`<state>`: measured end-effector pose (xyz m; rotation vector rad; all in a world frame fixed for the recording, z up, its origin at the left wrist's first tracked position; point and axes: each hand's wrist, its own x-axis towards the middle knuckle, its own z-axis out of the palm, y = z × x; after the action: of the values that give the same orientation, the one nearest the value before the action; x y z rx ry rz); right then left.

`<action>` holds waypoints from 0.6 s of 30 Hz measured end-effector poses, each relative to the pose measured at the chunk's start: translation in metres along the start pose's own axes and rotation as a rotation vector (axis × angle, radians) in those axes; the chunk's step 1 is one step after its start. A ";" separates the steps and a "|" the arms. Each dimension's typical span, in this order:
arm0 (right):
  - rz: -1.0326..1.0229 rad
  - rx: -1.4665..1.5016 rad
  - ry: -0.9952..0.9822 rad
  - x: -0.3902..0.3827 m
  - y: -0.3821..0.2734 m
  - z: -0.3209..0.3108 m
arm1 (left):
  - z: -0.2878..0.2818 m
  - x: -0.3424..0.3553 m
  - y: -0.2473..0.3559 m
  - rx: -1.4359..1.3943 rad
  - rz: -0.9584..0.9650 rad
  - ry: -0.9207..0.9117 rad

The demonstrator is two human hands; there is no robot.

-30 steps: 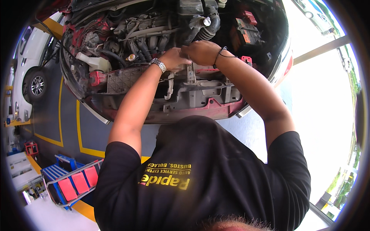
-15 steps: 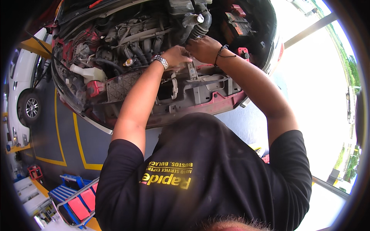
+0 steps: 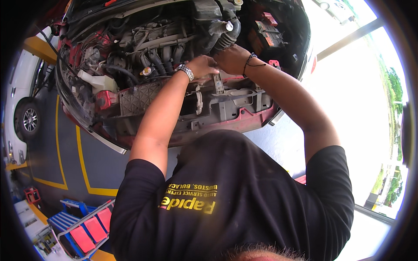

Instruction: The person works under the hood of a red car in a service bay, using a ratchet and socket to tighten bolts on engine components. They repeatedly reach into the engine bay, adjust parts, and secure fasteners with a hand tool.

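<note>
Both my hands are together in the open engine bay of a red car, just behind the front panel [image 3: 244, 117]. My left hand [image 3: 202, 67], with a metal watch on the wrist, has its fingers curled inward beside a metal bracket [image 3: 218, 84]. Close against it on the right, my right hand [image 3: 231, 60] is bent down with its fingers closed, below the ribbed black air hose [image 3: 227, 40]. A dark braided band circles the right wrist. Whatever the fingers of either hand grip is hidden by the hands themselves.
The engine [image 3: 161, 54] and a radiator cap [image 3: 147, 71] lie left of my hands. A whitish fluid reservoir [image 3: 103, 82] stands farther left, and the battery [image 3: 266, 35] at the right. A blue rack with red pads [image 3: 92, 228] and a white vehicle [image 3: 19, 91] are off left.
The view has shifted slightly. My hands stay at the same spot by the hose and bracket, with only small movements of the fingers and wrists.
</note>
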<state>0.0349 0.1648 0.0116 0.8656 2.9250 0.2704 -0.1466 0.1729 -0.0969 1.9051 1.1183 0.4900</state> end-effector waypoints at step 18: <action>-0.042 -0.003 0.160 0.001 -0.007 -0.007 | 0.006 0.001 -0.002 0.476 0.213 0.096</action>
<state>0.0294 0.1585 0.0168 0.8170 3.0846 0.3569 -0.1432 0.1719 -0.1023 2.4548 1.1745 0.4627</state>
